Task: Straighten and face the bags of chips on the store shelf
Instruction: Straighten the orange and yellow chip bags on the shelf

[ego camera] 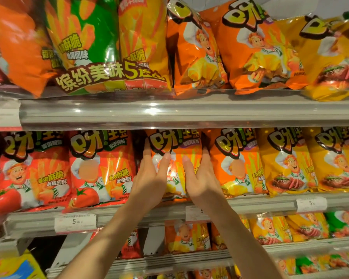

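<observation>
An orange chip bag point(176, 142) stands upright in the middle shelf row, its front with the cartoon chef facing me. My left hand point(150, 178) grips its left edge, fingers reaching behind the side and thumb laid on the front. On the bag's right edge my right hand point(200, 179) holds it the same way. Two red tomato bags point(101, 168) stand to the left and another orange bag point(238, 164) touches it on the right. The lower half of the held bag is hidden by my hands.
Yellow steak-flavour bags point(286, 162) fill the right of the row. The upper shelf point(169, 111) carries large multipack bags point(109, 49) and leaning orange bags point(193, 49). Price tags point(75, 222) sit on the shelf rail point(260, 204). Lower shelves hold more bags point(187, 238).
</observation>
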A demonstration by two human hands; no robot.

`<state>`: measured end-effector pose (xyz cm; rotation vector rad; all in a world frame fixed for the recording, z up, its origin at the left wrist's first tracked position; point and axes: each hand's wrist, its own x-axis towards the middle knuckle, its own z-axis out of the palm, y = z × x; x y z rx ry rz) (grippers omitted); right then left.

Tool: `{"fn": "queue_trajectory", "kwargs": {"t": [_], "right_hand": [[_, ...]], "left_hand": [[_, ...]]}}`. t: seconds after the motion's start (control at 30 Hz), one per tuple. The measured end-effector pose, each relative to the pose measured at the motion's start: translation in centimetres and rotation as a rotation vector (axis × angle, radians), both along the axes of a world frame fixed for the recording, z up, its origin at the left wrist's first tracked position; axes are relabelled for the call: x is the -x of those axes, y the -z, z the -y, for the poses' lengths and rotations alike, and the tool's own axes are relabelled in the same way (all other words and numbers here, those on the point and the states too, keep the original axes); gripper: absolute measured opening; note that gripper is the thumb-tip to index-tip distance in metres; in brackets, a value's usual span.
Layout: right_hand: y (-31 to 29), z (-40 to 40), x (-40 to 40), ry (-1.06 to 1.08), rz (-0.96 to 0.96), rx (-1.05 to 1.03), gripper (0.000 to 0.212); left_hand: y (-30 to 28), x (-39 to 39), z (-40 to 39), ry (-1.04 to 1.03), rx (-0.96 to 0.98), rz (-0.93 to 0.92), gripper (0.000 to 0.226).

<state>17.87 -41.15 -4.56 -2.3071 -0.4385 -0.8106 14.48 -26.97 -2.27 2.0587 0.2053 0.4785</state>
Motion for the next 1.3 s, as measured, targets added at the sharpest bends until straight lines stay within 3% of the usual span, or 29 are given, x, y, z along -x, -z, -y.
{"fn": "queue_trajectory", "kwargs": {"t": [0.1,0.17,0.27,0.4,0.53,0.67,0.87,1.03,1.2,1.3], "right_hand": [[0.4,0.0,-0.2,-0.004,-0.012,-0.079,0.025],[0.0,-0.3,0.1,-0.004,-0.092,0.002,0.029],[-0.5,0.5,1.0,-0.03,0.012,0.044,0.041],[-2.1,3.1,2.1,-0.148,0.044,-0.002,0.049],[-3.6,5.1,0.3,0.072,0.173,0.236,0.048],[-2.6,5.5,-1.2,0.17,0.031,0.365,0.065],[-2.8,5.2,-1.3,0.102,-0.009,0.276,0.069],[-3.2,5.3,1.0,-0.018,-0.062,0.057,0.06],[-2.2,3.6,3.9,-0.09,0.086,-0.143,0.05],[-2.5,2.9,5.5,-0.15,0.01,-0.191,0.043]], "left_hand": [[0.4,-0.4,-0.2,-0.011,-0.078,0.014,0.071],[0.3,-0.6,-0.4,0.015,-0.1,0.018,0.074],[0.0,0.3,-0.2,0.039,0.048,0.058,0.072],[0.3,1.4,0.0,0.084,-0.083,0.105,0.074],[0.4,0.8,0.2,0.079,-0.178,0.099,0.075],[0.3,0.8,1.0,0.083,-0.189,0.116,0.075],[-0.2,1.0,0.8,0.114,-0.154,0.061,0.073],[-0.7,2.6,-0.1,0.075,-0.135,0.06,0.071],[-0.7,5.6,-2.2,0.016,0.004,0.181,0.052],[-1.0,7.9,-3.4,0.014,0.095,0.206,0.032]]}}
